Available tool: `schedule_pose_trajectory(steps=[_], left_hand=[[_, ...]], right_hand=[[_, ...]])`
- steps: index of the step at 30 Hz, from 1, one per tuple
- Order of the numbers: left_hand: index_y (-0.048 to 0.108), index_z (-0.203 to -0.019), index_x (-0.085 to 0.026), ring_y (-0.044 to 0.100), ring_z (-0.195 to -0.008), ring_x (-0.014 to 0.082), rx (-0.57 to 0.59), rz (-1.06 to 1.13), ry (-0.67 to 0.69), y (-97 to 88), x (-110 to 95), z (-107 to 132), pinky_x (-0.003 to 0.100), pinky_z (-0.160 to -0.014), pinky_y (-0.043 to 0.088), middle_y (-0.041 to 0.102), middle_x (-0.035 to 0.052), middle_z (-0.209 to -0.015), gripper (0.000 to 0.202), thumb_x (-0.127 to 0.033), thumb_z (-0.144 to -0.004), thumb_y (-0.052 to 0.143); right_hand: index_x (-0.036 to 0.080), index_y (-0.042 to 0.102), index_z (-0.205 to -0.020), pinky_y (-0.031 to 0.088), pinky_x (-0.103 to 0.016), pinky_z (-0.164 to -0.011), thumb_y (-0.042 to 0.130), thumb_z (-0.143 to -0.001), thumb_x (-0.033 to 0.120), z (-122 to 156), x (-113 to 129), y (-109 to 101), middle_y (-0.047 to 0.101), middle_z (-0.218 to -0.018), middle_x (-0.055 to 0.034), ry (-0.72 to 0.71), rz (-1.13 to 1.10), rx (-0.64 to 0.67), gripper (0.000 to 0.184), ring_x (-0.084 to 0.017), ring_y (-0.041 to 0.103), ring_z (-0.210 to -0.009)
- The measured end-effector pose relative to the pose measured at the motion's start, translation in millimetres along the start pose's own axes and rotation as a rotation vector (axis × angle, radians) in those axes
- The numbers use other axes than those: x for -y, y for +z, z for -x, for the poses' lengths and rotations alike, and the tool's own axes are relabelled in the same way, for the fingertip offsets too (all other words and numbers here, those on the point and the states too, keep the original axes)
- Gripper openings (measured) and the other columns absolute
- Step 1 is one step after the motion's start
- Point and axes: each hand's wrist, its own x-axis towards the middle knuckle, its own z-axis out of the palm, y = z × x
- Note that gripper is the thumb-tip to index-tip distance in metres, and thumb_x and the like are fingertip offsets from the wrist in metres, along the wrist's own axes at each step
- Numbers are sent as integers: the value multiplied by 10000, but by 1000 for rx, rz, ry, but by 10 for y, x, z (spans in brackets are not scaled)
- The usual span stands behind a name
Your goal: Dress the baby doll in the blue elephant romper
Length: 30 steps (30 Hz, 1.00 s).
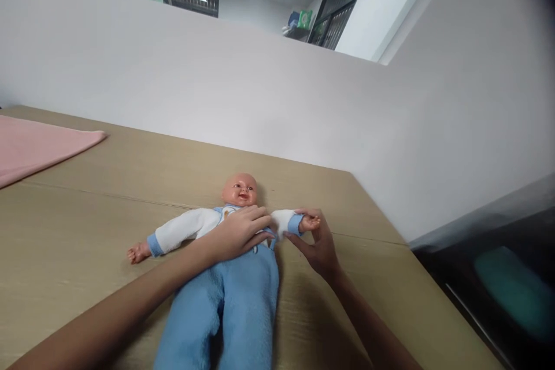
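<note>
A baby doll [225, 295] lies on its back, dressed in a white top with blue cuffs and fuzzy blue overalls. Its bald head [240, 189] points toward the wall, and one arm stretches out to the left. Across the chest lies my left hand [240, 231], its fingers and thumb closing on the top of the doll's other sleeve [282, 219] near the shoulder. My right hand [318, 245] grips that same sleeve near the blue cuff, thumb below and fingers behind. The doll's small hand pokes out of the cuff beside my right palm.
Under the doll is a wood-coloured table [87, 231] with a seam across it. A folded pink cloth [39, 144] lies at the far left. A white wall [195, 81] rises behind the table. Past the right edge is a dark area with a blurred green object [514, 289].
</note>
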Motion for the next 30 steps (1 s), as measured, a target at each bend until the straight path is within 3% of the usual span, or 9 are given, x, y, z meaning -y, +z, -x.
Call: schedule_pose_trajectory(steps=[3, 6, 9, 13, 18, 21, 24, 26, 30], left_hand=[[738, -1244, -223, 718, -1116, 266, -140, 2, 130, -9, -11, 71, 410, -990, 500, 794, 111, -1222, 338, -423, -1240, 465], [759, -1241, -211, 727, -1072, 244, -249, 33, 237, 6, -4, 97, 406, -984, 492, 820, 102, -1173, 291, -378, -1232, 521], [800, -1213, -225, 726, -1048, 240, -304, 130, 203, 11, 5, 84, 408, -985, 502, 829, 95, -1137, 270, -394, -1209, 589], [815, -1130, -244, 728, -1057, 260, -343, 304, -17, 29, 42, 33, 421, -1009, 515, 833, 77, -1103, 268, -476, -1158, 683], [747, -1085, -219, 698, -1019, 257, -283, 352, -216, 76, 102, -4, 383, -937, 510, 783, 61, -1069, 262, -479, -1088, 774], [704, -1033, -210, 650, -1020, 262, -183, 267, -194, 82, 103, -11, 395, -934, 481, 709, 73, -1056, 279, -469, -1126, 657], [652, -1012, -217, 604, -961, 254, -114, 210, -176, 86, 104, -8, 397, -887, 451, 669, 61, -1008, 224, -404, -1113, 582], [629, -1017, -227, 587, -924, 248, -92, 229, -205, 95, 114, 0, 391, -856, 440, 665, 49, -978, 171, -376, -1083, 578], [598, -1014, -239, 584, -874, 241, -89, 277, -298, 126, 139, 16, 377, -799, 425, 663, 34, -946, 161, -393, -1055, 572]], right_hand=[[274, 702, -1331, 621, -499, -1005, 804, -941, 230, 26, 29, 258, 701, -1227, -109, -161, 96, 82, 405, -333, 695, -1159], [283, 749, -1241, 649, -450, -899, 640, -928, 116, 94, 56, 466, 705, -1191, -111, -230, 130, 213, 371, -309, 722, -1083], [290, 749, -1279, 647, -497, -960, 600, -938, 118, 125, 107, 489, 726, -1227, -128, -218, 165, 331, 410, -336, 719, -1142], [294, 629, -1525, 614, -555, -1096, 720, -913, 195, 123, 259, 304, 718, -1365, -143, -84, 32, 348, 627, -371, 695, -1246], [281, 773, -1236, 541, -518, -1180, 700, -1023, 385, 190, 431, 210, 700, -1295, -112, 127, -235, 321, 248, -355, 655, -1313], [261, 772, -1004, 532, -481, -1181, 666, -1056, 501, 226, 437, 310, 707, -1190, -88, 389, -472, 244, 267, -325, 673, -1256], [253, 710, -911, 556, -494, -1156, 724, -965, 595, 245, 407, 411, 735, -1087, -88, 630, -647, 138, 347, -334, 702, -1174], [252, 708, -934, 549, -504, -1162, 758, -916, 617, 274, 392, 445, 744, -1078, -91, 692, -640, 73, 368, -345, 698, -1185], [259, 693, -913, 556, -473, -1131, 809, -906, 700, 403, 384, 480, 736, -1141, -91, 676, -377, -33, 455, -338, 677, -1214]])
